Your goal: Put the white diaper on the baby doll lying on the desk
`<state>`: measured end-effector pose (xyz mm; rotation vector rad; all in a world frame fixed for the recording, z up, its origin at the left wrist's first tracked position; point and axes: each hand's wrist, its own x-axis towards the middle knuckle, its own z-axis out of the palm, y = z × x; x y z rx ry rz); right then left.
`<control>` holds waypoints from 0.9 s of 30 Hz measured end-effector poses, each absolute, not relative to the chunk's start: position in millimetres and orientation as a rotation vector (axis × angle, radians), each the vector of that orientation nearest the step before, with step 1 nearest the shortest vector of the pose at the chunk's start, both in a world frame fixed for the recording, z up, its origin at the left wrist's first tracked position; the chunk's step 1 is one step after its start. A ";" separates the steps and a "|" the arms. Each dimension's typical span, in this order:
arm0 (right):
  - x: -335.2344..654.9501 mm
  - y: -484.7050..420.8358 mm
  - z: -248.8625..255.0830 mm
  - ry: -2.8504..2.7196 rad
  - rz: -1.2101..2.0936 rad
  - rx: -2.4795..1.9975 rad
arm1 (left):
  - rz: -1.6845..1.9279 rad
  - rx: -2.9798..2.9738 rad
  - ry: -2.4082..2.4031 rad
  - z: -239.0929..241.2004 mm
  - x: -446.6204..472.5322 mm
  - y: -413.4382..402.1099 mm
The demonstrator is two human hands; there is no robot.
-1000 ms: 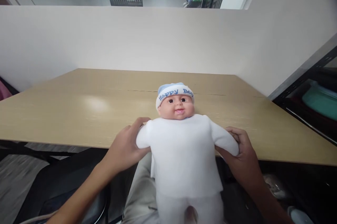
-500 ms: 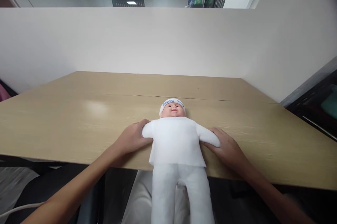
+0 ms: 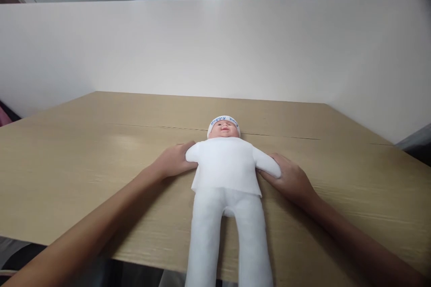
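Note:
A soft-bodied baby doll (image 3: 229, 165) in white clothes lies face up on the wooden table (image 3: 101, 179), its head pointing away from me. Round its head is a white cap (image 3: 224, 119) with blue lettering. My left hand (image 3: 177, 159) is closed round the doll's arm on the left side, thumb near the body. On the other side my right hand (image 3: 288, 177) grips the doll's other arm, with the stub of that arm showing over my palm. The doll's legs run down past the lower frame edge, so its feet are out of sight.
A white partition wall (image 3: 208, 49) rises behind the table's far edge and along the right. Dark objects sit past the table's right edge (image 3: 419, 147). Below the near edge at lower left are a dark seat-like shape and a pale cable (image 3: 7, 272).
The doll has moved farther onto the table, away from me, with both hands still on its arms. My view has shifted, and more tabletop now shows under the legs.

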<state>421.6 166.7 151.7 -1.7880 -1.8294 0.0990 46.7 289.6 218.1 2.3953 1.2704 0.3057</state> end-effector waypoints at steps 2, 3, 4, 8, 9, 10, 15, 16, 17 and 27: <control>424.3 183.9 151.8 -1.828 0.093 -1.783 | 0.315 2.399 1.284 217.8 50.4 305.8; 425.4 192.7 152.3 -1.821 0.087 -1.790 | 0.327 2.400 1.282 218.6 52.8 313.5; 426.5 201.8 153.0 -1.811 0.080 -1.798 | 0.344 2.399 1.274 220.1 55.5 321.2; 430.5 241.7 156.7 -1.811 0.069 -1.773 | 0.357 2.352 1.208 230.4 69.4 355.5; 431.3 251.8 157.6 -1.813 0.063 -1.770 | 0.337 2.343 1.197 232.1 73.2 364.9; 432.0 261.2 158.2 -1.809 0.056 -1.777 | 0.324 2.344 1.194 232.4 76.8 373.9; 437.8 275.1 153.5 -1.826 -0.144 -1.816 | 0.523 2.590 1.390 207.7 79.6 391.5; 440.3 269.6 150.7 -1.842 -0.200 -1.798 | 0.602 2.660 1.443 199.5 74.8 387.4; 443.5 262.5 147.6 -1.856 -0.241 -1.776 | 0.681 2.713 1.478 191.8 68.1 381.5; 468.3 263.1 128.4 -1.881 -0.095 -1.750 | 0.803 2.653 1.366 180.3 14.3 379.4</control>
